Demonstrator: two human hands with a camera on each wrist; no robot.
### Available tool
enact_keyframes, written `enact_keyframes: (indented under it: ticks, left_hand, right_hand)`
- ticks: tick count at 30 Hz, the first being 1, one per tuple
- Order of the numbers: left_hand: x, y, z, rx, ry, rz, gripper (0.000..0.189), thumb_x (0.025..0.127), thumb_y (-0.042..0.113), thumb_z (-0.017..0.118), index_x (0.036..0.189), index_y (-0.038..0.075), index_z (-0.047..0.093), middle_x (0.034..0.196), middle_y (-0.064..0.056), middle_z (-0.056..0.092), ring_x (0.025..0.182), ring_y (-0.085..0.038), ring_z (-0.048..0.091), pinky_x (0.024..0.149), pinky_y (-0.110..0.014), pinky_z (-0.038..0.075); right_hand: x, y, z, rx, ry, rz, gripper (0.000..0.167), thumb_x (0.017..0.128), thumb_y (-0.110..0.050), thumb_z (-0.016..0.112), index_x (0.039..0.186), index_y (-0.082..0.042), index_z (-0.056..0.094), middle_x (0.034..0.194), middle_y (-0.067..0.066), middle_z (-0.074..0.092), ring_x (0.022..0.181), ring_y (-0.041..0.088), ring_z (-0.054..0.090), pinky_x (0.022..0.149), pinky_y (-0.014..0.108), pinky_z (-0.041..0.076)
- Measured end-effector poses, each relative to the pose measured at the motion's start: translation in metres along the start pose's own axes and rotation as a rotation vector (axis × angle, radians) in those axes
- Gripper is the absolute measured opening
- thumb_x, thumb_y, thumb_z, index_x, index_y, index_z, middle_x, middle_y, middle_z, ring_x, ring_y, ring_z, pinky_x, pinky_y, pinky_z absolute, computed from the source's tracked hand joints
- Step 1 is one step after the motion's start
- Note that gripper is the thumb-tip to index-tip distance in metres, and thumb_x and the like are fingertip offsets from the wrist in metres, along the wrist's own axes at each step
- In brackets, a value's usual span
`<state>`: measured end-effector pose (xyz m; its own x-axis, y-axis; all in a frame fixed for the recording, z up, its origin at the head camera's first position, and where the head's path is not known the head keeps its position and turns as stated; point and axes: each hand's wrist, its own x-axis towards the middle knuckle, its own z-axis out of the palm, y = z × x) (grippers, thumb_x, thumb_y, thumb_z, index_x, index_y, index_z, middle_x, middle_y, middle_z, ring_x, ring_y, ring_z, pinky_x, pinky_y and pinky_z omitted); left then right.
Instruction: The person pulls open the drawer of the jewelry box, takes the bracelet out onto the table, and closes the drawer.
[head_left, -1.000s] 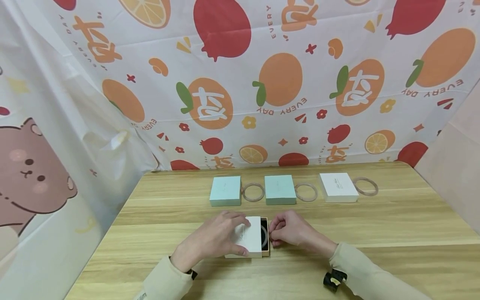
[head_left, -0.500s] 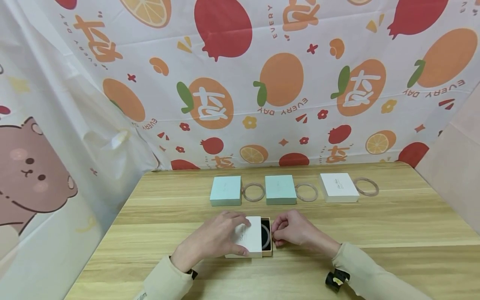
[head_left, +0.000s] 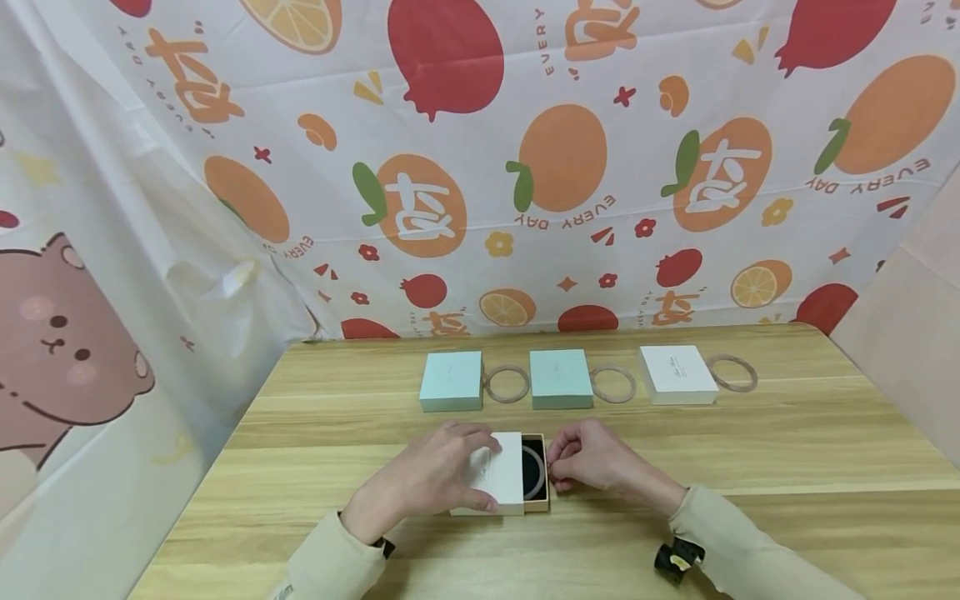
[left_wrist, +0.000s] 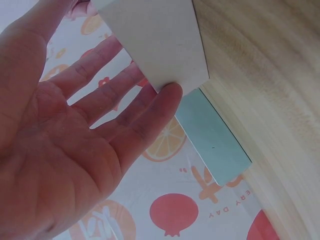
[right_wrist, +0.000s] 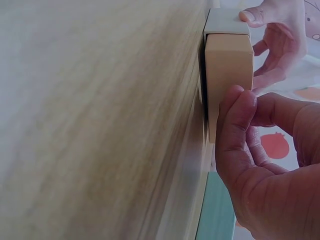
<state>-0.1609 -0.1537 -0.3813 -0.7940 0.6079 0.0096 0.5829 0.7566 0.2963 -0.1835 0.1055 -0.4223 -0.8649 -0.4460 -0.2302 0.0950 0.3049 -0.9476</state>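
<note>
A white slide-out box (head_left: pixel 507 473) lies on the table, held by my left hand (head_left: pixel 427 473), thumb on the near side and fingers over the far part. From its right end juts a tan inner tray (head_left: pixel 545 498) with a black lining. Inside, part of a pale bangle (head_left: pixel 542 472) shows; the sleeve covers the rest. At the tray's outer end, my right hand (head_left: pixel 596 458) pinches with thumb and curled fingers. The right wrist view has those fingertips against the tray's end face (right_wrist: pixel 227 60); whatever lies between them is hidden.
Along the back stand two mint boxes (head_left: pixel 452 381) (head_left: pixel 561 378) and a white box (head_left: pixel 678 374). A bangle lies to the right of each: left bangle (head_left: pixel 489 387), middle bangle (head_left: pixel 632 387), right bangle (head_left: pixel 753 379). A fruit-print cloth (head_left: pixel 480 208) hangs behind the wooden table (head_left: pixel 322 467).
My right hand has moved slightly right, and the tray has slid farther out of the sleeve, exposing more of the bangle. My left hand and the sleeve have stayed in place.
</note>
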Motion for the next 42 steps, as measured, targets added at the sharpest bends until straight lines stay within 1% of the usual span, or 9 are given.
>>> enact_keyframes:
  ticks: [7, 15, 26, 31, 34, 39, 42]
  left_hand:
    - [-0.0001, 0.0002, -0.0002, -0.01, -0.003, 0.0, 0.063, 0.073, 0.048, 0.089, 0.123, 0.014, 0.07, 0.137, -0.011, 0.066, 0.128, -0.036, 0.061, 0.104, -0.05, 0.053]
    - [0.0, -0.0001, -0.0015, -0.005, -0.007, -0.01, 0.063, 0.073, 0.048, 0.089, 0.123, 0.014, 0.07, 0.138, -0.011, 0.065, 0.129, -0.036, 0.06, 0.104, -0.051, 0.053]
    - [0.0011, -0.0006, -0.0022, -0.005, -0.02, -0.025, 0.063, 0.074, 0.048, 0.089, 0.124, 0.015, 0.07, 0.14, -0.011, 0.064, 0.13, -0.037, 0.059, 0.101, -0.053, 0.054]
    - [0.001, -0.0008, -0.002, -0.006, -0.022, -0.029, 0.063, 0.074, 0.048, 0.089, 0.124, 0.015, 0.07, 0.14, -0.01, 0.064, 0.13, -0.036, 0.059, 0.1, -0.053, 0.055]
    - [0.0008, -0.001, -0.0015, -0.003, -0.016, -0.018, 0.063, 0.073, 0.048, 0.089, 0.123, 0.015, 0.07, 0.139, -0.011, 0.065, 0.129, -0.036, 0.06, 0.102, -0.052, 0.054]
    - [0.0001, -0.0013, 0.0003, 0.004, 0.002, 0.005, 0.063, 0.072, 0.048, 0.09, 0.122, 0.014, 0.071, 0.138, -0.013, 0.066, 0.128, -0.036, 0.061, 0.106, -0.05, 0.052]
    - [-0.0005, -0.0012, 0.0006, 0.005, 0.005, 0.004, 0.063, 0.072, 0.048, 0.09, 0.122, 0.014, 0.071, 0.138, -0.013, 0.066, 0.128, -0.036, 0.061, 0.106, -0.05, 0.052]
  right_hand:
    - [-0.0011, 0.0015, -0.0016, 0.008, -0.008, 0.001, 0.009, 0.083, 0.007, 0.067, 0.092, 0.008, 0.067, 0.074, 0.006, 0.066, 0.061, 0.013, 0.065, 0.062, 0.028, 0.059]
    - [-0.0019, 0.0002, -0.0023, 0.028, -0.014, -0.016, 0.008, 0.083, 0.008, 0.065, 0.091, 0.007, 0.066, 0.074, 0.006, 0.066, 0.062, 0.013, 0.066, 0.064, 0.027, 0.06]
    - [-0.0013, 0.0008, -0.0029, 0.027, -0.004, -0.007, 0.008, 0.083, 0.008, 0.065, 0.091, 0.008, 0.065, 0.073, 0.006, 0.066, 0.062, 0.013, 0.065, 0.063, 0.027, 0.059]
    - [-0.0024, 0.0001, -0.0033, 0.026, -0.001, 0.004, 0.007, 0.083, 0.009, 0.065, 0.089, 0.005, 0.065, 0.072, 0.005, 0.065, 0.062, 0.013, 0.064, 0.063, 0.027, 0.059]
    - [-0.003, 0.0003, -0.0039, 0.022, 0.0, 0.005, 0.007, 0.083, 0.009, 0.065, 0.089, 0.005, 0.065, 0.073, 0.006, 0.065, 0.062, 0.013, 0.064, 0.062, 0.027, 0.058]
    - [-0.0044, 0.0019, -0.0057, 0.016, -0.006, 0.002, 0.008, 0.084, 0.008, 0.066, 0.092, 0.007, 0.065, 0.075, 0.006, 0.064, 0.062, 0.014, 0.064, 0.062, 0.026, 0.059]
    - [-0.0052, 0.0024, -0.0065, 0.021, -0.01, 0.007, 0.009, 0.084, 0.008, 0.066, 0.093, 0.008, 0.065, 0.076, 0.006, 0.064, 0.063, 0.014, 0.063, 0.062, 0.026, 0.058]
